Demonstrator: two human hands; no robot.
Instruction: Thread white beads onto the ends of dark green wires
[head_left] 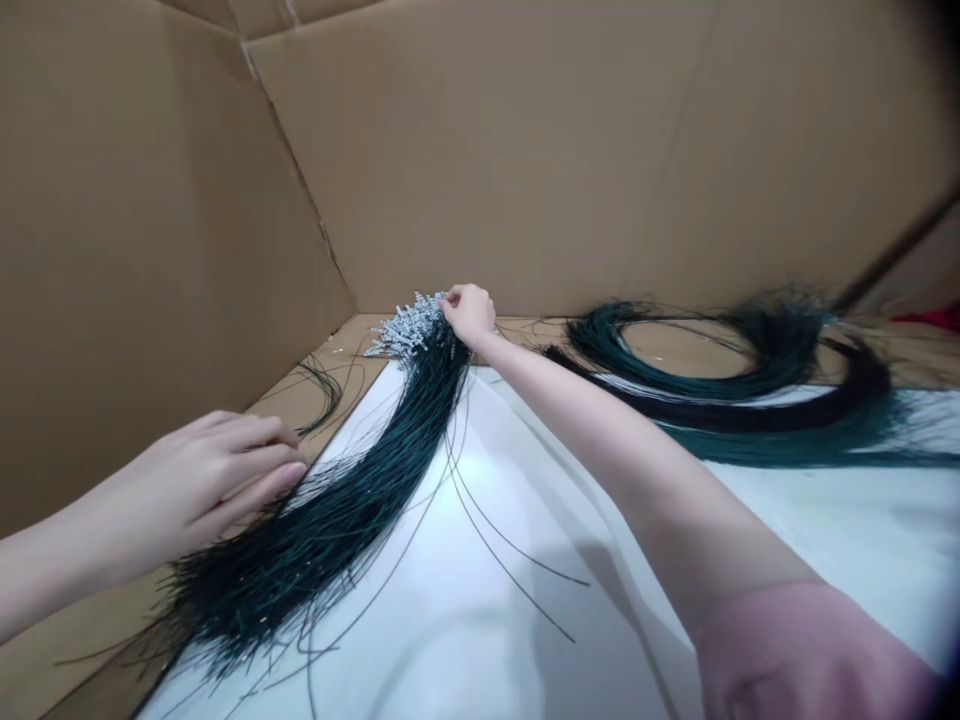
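A thick bundle of dark green wire-like stems (367,480) lies in a curve across the white surface, with pale bluish-white beaded tips (411,328) at its far end. My right hand (471,312) reaches out to these tips, its thumb and forefinger pinched at their right edge; the exact stem between them is partly hidden. My left hand (232,475) is over the left side of the bundle, with fingers loosely stretched out and nothing visible in them. A few loose stems stick out to the right of the bundle.
Cardboard walls (525,150) rise at the back and left. On the right at the back lie more curved bundles, one dark green (697,385) and one black (720,415). A few thin green strands (326,395) lie by the left wall. The white surface (465,600) spreads in front.
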